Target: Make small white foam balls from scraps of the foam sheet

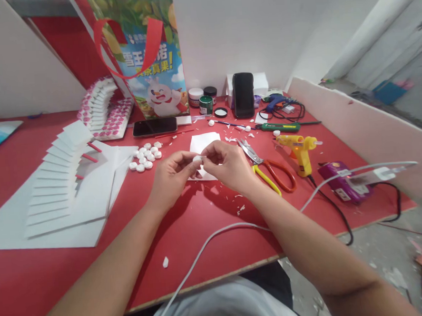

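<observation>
My left hand [174, 176] is closed on a small white piece [197, 159], pinched between thumb and fingers. My right hand [227, 164] meets it from the other side, its thumb and fingertips pressed together at the piece's edge; whether a thin tool or scrap is between them is too small to tell. Both hands hover over a white paper sheet [204, 140] on the red table. Left of my left hand lies a cluster of several round white pieces [145, 156]. Red-handled scissors [281, 175] and a yellow-handled tool [267, 180] lie right of my right hand.
A yellow glue gun [299, 150] and purple box [344, 183] are at the right. A white cable [222, 229] crosses the front. Stepped white board [51, 182] is at left. Phones [243, 95], paint jars [206, 105] and a printed bag [154, 52] stand or lie behind.
</observation>
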Action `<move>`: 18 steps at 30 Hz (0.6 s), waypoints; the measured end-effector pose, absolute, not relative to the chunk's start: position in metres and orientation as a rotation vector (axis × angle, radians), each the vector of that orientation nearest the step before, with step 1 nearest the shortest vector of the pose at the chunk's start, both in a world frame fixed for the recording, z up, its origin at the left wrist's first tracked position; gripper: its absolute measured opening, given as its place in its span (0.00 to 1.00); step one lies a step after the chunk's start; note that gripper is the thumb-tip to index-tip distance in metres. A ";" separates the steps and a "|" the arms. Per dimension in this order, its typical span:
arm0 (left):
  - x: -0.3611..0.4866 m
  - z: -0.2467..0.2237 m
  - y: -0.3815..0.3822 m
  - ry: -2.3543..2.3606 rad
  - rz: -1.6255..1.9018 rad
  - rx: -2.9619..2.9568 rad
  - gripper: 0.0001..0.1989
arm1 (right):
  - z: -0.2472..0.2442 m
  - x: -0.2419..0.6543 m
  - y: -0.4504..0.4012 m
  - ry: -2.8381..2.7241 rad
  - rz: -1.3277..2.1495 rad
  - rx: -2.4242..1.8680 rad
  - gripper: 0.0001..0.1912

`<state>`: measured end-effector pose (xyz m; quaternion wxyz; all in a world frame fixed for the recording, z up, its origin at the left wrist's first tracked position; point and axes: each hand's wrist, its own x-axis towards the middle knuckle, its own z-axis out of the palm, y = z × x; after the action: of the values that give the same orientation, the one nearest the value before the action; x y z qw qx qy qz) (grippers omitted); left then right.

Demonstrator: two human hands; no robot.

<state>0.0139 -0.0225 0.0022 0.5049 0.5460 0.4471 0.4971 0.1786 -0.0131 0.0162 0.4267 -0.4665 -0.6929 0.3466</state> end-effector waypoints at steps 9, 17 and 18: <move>0.011 -0.009 -0.016 0.913 1.153 1.195 0.12 | 0.024 0.183 -0.011 -1.630 1.132 -1.164 0.08; 0.018 -0.005 -0.018 0.853 1.135 0.942 0.13 | 0.017 0.179 -0.010 -1.646 0.954 -1.285 0.04; 0.019 -0.004 -0.019 0.847 1.123 0.913 0.13 | 0.018 0.179 -0.010 -1.629 0.979 -1.292 0.04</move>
<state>0.0186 -0.0186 -0.0041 0.6686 0.4050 0.3754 0.4981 0.1794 -0.0098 0.0177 0.4095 -0.5128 -0.6468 0.3886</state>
